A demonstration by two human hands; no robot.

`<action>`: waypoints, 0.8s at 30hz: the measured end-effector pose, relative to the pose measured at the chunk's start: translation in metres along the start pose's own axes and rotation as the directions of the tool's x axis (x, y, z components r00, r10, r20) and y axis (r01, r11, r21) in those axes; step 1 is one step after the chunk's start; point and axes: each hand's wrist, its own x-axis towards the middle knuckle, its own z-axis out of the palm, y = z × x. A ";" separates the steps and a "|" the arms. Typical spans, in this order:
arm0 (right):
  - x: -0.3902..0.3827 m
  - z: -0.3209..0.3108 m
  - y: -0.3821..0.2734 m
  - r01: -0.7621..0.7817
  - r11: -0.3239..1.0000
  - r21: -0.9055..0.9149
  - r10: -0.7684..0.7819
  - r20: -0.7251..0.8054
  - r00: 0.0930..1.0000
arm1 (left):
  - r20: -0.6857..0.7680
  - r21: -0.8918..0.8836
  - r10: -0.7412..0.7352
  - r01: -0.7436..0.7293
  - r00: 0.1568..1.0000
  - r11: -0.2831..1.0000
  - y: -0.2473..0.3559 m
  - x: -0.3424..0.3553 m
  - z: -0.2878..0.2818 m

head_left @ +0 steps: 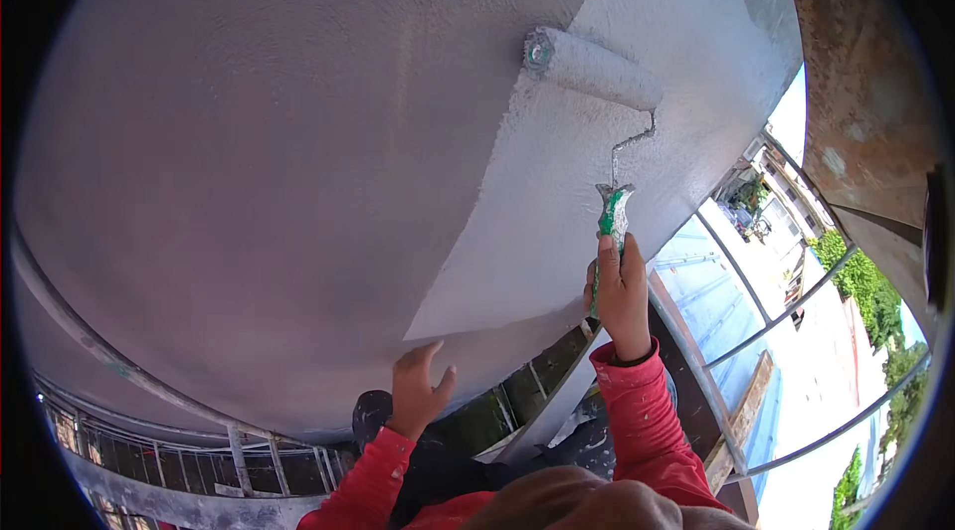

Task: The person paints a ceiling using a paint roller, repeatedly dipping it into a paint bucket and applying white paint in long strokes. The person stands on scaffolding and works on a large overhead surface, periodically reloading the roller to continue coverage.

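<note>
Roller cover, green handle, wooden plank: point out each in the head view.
Roller cover [602, 71]: head view, middle of the cylinder.
Green handle [614, 212]: head view, exposed upper part.
Wooden plank [744, 413]: head view, about midway along its length.

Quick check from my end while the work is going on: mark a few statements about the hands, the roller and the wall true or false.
1. The right hand grips the paint roller by its handle. True.
2. The left hand holds a second tool. False: it is empty, with its fingers spread.
3. The light paint covers the left side of the wall. False: the left side is darker; the light paint lies further right.
4. The handle shows green, with pale smears on it. True.
5. Both sleeves are blue. False: they are red.
6. Green leaves show at the right of the picture. True.
</note>
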 end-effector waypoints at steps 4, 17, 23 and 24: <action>0.032 -0.021 -0.055 -0.012 0.997 -0.075 0.009 -0.043 0.999 | 0.350 -0.146 -0.035 0.091 0.936 0.985 -0.001 -0.081 0.041; 0.143 -0.052 -0.171 0.181 0.980 -0.083 -0.191 -0.135 0.972 | 0.826 0.032 -0.062 0.064 0.560 0.997 -0.017 -0.121 0.073; 0.119 -0.024 -0.131 0.149 0.987 -0.057 -0.155 -0.117 0.981 | 0.720 0.090 -0.199 0.194 0.665 0.977 -0.054 -0.103 0.070; 0.108 -0.014 -0.115 0.114 0.991 -0.066 -0.121 -0.119 0.986 | 0.691 0.094 -0.218 0.214 0.689 0.972 -0.055 -0.093 0.062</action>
